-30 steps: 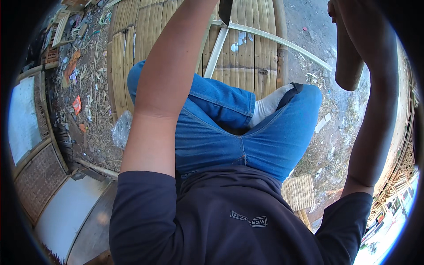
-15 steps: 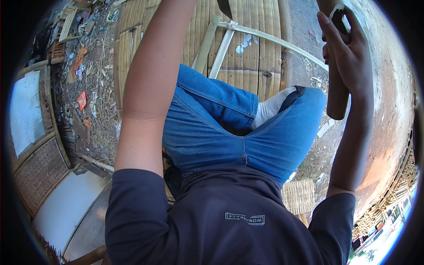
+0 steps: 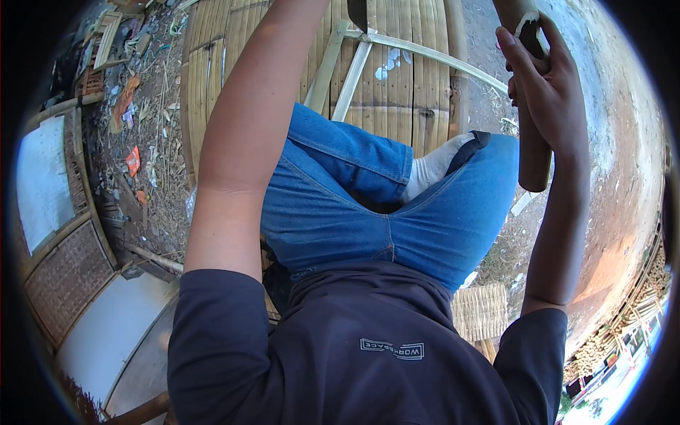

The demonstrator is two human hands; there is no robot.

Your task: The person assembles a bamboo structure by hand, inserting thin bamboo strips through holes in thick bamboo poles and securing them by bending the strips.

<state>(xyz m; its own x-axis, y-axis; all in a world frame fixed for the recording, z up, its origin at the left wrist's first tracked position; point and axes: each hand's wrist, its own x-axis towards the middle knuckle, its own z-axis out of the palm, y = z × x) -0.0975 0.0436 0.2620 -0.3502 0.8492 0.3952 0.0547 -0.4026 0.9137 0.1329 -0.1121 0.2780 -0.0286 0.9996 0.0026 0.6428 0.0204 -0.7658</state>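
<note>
In my right hand (image 3: 556, 99), fingers wrapped around it, is a thick brown round wooden club (image 3: 535, 159) with a pale-edged, worn notch. I hold it up at the right, beyond my bent knee. My left forearm (image 3: 241, 113) reaches up past the top edge, so my left hand is out of sight. A dark pointed blade (image 3: 358, 14) comes down from the top edge, its tip at the end of a pale bamboo strip (image 3: 353, 79). Who holds its handle is hidden. A second, curved bamboo strip (image 3: 439, 58) meets it there, beside a greenish strip (image 3: 327, 71).
I sit cross-legged on a bamboo slat platform (image 3: 425, 120). Small white scraps (image 3: 386, 67) lie on the slats. Littered ground (image 3: 159, 127) lies at the left, with a white panel (image 3: 46, 180) beyond it. A woven mat piece (image 3: 480, 312) is at the right, and stacked bamboo (image 3: 609, 336) stands farther off.
My right hand and the club have moved a little to the left. The blade has come slightly lower, and my left forearm has shifted a little to the right.
</note>
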